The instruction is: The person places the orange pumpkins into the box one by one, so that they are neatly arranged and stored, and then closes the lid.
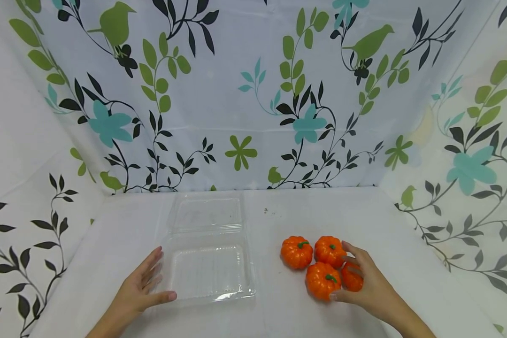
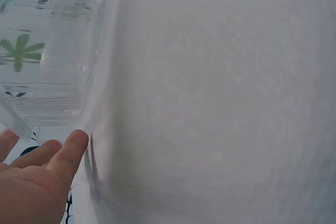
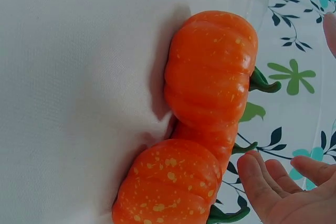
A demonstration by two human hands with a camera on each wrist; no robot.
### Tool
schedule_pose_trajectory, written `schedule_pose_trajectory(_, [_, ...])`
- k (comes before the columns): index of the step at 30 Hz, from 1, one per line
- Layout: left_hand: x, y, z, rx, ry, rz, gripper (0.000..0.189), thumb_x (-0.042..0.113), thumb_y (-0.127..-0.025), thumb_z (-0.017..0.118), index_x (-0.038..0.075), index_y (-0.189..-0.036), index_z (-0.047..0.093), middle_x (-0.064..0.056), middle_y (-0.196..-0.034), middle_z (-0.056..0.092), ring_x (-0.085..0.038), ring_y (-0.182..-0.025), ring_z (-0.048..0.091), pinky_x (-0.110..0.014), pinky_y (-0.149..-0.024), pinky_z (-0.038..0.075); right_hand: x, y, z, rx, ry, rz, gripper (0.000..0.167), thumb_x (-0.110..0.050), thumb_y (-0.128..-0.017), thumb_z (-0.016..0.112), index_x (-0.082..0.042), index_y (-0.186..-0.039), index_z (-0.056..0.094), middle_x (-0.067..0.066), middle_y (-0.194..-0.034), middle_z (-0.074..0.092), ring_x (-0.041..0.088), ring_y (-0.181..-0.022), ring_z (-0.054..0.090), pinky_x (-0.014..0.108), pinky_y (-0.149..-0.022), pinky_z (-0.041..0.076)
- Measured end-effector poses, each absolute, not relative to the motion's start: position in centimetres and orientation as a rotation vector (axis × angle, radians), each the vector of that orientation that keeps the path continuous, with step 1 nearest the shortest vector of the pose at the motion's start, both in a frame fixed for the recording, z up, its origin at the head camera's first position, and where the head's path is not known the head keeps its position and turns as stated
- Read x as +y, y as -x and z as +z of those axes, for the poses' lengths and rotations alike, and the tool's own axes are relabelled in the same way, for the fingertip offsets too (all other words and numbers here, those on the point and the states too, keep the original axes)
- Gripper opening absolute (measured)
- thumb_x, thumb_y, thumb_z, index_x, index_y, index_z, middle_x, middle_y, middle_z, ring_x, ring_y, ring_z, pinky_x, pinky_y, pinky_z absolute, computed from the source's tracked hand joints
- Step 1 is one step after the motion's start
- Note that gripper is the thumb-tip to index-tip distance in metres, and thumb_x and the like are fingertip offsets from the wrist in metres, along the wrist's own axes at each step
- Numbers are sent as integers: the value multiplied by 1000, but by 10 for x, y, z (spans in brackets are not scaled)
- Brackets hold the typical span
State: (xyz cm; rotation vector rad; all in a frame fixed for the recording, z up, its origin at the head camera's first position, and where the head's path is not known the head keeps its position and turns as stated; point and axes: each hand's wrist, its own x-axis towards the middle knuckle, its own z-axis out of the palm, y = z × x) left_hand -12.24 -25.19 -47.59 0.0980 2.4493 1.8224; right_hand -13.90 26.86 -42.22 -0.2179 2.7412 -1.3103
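Left grip (image 1: 139, 284), head view: bare, between seven and eight o'clock, fingers spread, holding nothing, just beside the box (image 1: 207, 270). Box: thin clear plastic, rectangular, lid (image 1: 207, 211) laid open toward twelve. Pumpkins (image 1: 322, 281): four, orange, glossy, clustered at five o'clock on the white surface (image 1: 287, 216). Right grip (image 1: 365, 281): fingers and thumb parted about the cluster's three-o'clock edge, seemingly not closed on any. Apparent step: picking up a pumpkin; next move would call for closing thumb and fingers round one.

Left wrist view: box at ten o'clock, wall finely ridged.

Right wrist view: rounded lobes, yellow flecks, curled green stems (image 3: 265, 83); fingers at four, contact uncertain.
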Motion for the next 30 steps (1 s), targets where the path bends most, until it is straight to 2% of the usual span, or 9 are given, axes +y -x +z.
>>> schedule_pose_trajectory(5, [-252,121,-473,2466,-164,1808,111,8,-79,87,9,-163,14,-24,-165,18,-48,-146,25,-10,-100,41,266,136,-426,2770,265,-1260,111,-39,-67,95,-10,-154,32,14,-153,36,43,-131,49,54,-103,49])
schedule_pose_trajectory(7, [-252,120,-472,2480,-202,1805,112,7,-78,87,7,-162,14,-25,-164,20,-44,-146,28,-11,-100,42,265,135,-429,2785,301,-1247,110,-40,-67,95,-10,-153,34,14,-151,39,40,-129,51,52,-104,48])
schedule_pose_trajectory(10, [-254,118,-472,2480,-258,1826,113,5,-76,88,6,-162,14,-26,-163,22,-16,-146,35,-12,-101,41,264,134,-431,2774,315,-1243,110,-41,-65,96,-10,-152,36,12,-147,42,37,-129,52,48,-105,47])
schedule_pose_trajectory(12, [-254,116,-473,2474,-282,1838,113,4,-75,88,6,-162,15,-27,-162,23,5,-138,37,-11,-101,41,262,134,-433,2762,305,-1241,111,-41,-64,96,-9,-152,36,12,-146,42,36,-129,52,47,-105,47])
schedule_pose_trajectory(14, [-253,115,-473,2459,-294,1847,114,4,-74,89,6,-161,15,-28,-161,23,17,-130,35,-10,-101,40,261,133,-435,2751,285,-1226,112,-40,-63,97,-9,-152,36,11,-146,43,34,-130,51,45,-106,46])
schedule_pose_trajectory(16, [-253,113,-473,2458,-289,1836,115,5,-73,89,6,-162,16,-29,-161,24,12,-134,36,-9,-101,39,260,133,-437,2758,285,-1198,112,-39,-63,97,-8,-152,37,10,-146,43,33,-131,51,45,-106,46])
schedule_pose_trajectory(19, [-252,111,-471,2465,-250,1790,114,8,-74,90,8,-162,17,-27,-160,27,-17,-144,37,-9,-100,39,258,132,-440,2798,285,-1124,112,-43,-61,97,-9,-151,39,10,-145,45,32,-130,51,49,-106,47])
schedule_pose_trajectory(22, [-252,110,-470,2458,-210,1753,112,10,-75,90,11,-162,18,-25,-161,29,-45,-142,33,-9,-99,40,254,133,-442,2838,261,-1032,114,-49,-60,96,-11,-151,40,10,-147,44,34,-132,49,56,-105,46])
schedule_pose_trajectory(30, [-252,111,-468,2415,-147,1751,112,11,-77,89,12,-162,17,-25,-162,25,-47,-142,33,-10,-97,42,247,135,-446,2841,188,-933,117,-52,-57,96,-11,-152,41,14,-153,39,39,-136,44,64,-103,44])
